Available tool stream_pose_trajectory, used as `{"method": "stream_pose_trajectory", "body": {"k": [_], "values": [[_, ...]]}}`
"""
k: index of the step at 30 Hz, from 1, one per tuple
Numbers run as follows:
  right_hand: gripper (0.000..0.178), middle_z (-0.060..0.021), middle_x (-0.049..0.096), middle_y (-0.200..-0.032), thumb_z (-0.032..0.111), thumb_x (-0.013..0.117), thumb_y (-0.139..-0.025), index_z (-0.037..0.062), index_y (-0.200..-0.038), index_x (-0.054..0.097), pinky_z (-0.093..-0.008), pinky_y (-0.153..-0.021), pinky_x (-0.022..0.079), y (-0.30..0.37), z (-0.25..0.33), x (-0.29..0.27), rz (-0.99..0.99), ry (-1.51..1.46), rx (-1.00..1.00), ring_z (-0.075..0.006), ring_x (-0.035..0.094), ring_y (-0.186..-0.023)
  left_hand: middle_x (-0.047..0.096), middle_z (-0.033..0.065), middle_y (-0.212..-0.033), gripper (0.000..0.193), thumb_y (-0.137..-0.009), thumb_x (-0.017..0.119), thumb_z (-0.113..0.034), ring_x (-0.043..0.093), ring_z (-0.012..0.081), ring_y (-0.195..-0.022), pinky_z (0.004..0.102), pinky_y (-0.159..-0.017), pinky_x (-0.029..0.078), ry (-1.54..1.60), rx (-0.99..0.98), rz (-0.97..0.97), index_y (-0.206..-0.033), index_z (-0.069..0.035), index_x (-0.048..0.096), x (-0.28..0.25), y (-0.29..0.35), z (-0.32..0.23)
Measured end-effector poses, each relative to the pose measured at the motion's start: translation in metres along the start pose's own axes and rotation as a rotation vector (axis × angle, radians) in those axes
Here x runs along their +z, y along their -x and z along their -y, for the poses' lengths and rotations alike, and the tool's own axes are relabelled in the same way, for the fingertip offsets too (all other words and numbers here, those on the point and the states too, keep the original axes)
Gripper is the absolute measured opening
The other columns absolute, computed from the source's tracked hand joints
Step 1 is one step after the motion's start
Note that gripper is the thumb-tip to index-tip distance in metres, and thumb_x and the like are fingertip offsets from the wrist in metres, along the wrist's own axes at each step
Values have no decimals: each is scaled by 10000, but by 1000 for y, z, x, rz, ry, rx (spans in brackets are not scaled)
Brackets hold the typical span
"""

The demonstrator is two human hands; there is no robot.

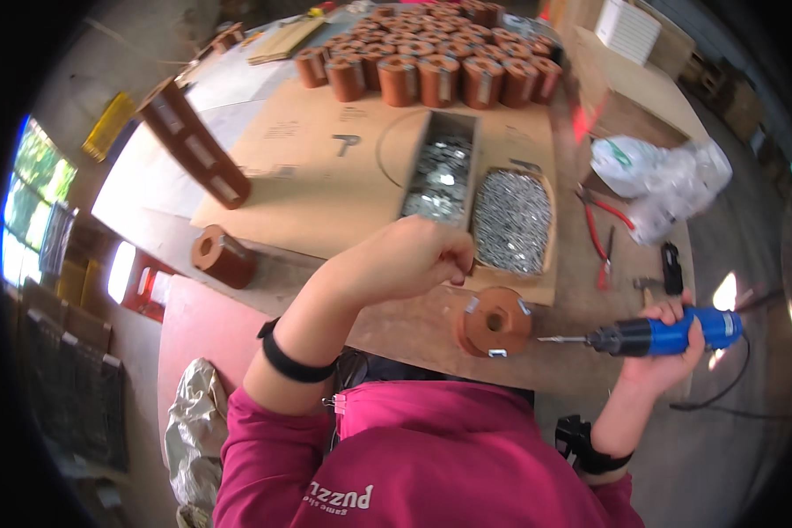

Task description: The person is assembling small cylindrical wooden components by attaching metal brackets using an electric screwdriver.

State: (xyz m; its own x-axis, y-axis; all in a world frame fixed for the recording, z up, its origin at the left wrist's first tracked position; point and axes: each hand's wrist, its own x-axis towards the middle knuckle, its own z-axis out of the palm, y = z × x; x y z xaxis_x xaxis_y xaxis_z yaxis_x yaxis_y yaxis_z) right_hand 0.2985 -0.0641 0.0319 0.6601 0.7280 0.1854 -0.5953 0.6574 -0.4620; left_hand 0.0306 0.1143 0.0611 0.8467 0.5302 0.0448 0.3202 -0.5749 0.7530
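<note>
My right hand is wrapped around a blue electric screwdriver, whose bit points left. Just beyond the bit tip, a reddish-brown spool stands on the table's near edge, with a round hole and small metal clips around its rim. My left hand hovers above and left of this spool, fingers curled inward; what they hold, if anything, is hidden. Beside that hand are an oblong metal tray of shiny metal pieces and a cardboard box full of small screws.
Many similar spools crowd the far side. A tall stack of spools and a single spool stand left. Red-handled pliers, plastic bags and a black-handled tool lie right. The screwdriver's cable hangs at right.
</note>
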Motion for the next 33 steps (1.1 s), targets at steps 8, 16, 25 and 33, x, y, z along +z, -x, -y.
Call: {"method": "stream_pose_trajectory", "body": {"k": [8, 16, 25, 33], "values": [[412, -71, 495, -782, 202, 518, -777, 21, -1140, 447, -357, -680, 455, 5, -2, 14, -68, 78, -34, -179, 516, -682, 578, 58, -679, 94, -666, 637, -10, 556, 229, -656, 324, -639, 424, 73, 178, -100, -742, -36, 588, 66, 18, -33], [445, -76, 490, -764, 201, 503, -777, 36, -1178, 408, -370, -658, 458, 11, -1, 24, -80, 160, -61, -184, 508, -662, 544, 24, -680, 102, -648, 662, -63, 493, 213, -705, 335, -730, 363, -144, 157, -392, -729, -86, 605, 99, 25, -32], [522, -76, 482, -755, 188, 456, -771, 48, -1253, 316, -385, -647, 458, 19, -7, 44, 86, 313, -88, -189, 495, -653, 538, 33, -865, 161, -652, 657, -60, 479, 233, -812, 337, -749, 351, -248, 119, -493, -804, -87, 612, 110, 30, -25], [590, -100, 496, -744, 160, 445, -750, 38, -1285, 228, -409, -647, 462, 27, -17, 56, 187, 433, -131, -207, 513, -638, 538, 85, -945, 304, -613, 697, -91, 482, 258, -871, 356, -764, 374, -171, 162, -560, -897, -46, 598, 118, 38, -23]]}}
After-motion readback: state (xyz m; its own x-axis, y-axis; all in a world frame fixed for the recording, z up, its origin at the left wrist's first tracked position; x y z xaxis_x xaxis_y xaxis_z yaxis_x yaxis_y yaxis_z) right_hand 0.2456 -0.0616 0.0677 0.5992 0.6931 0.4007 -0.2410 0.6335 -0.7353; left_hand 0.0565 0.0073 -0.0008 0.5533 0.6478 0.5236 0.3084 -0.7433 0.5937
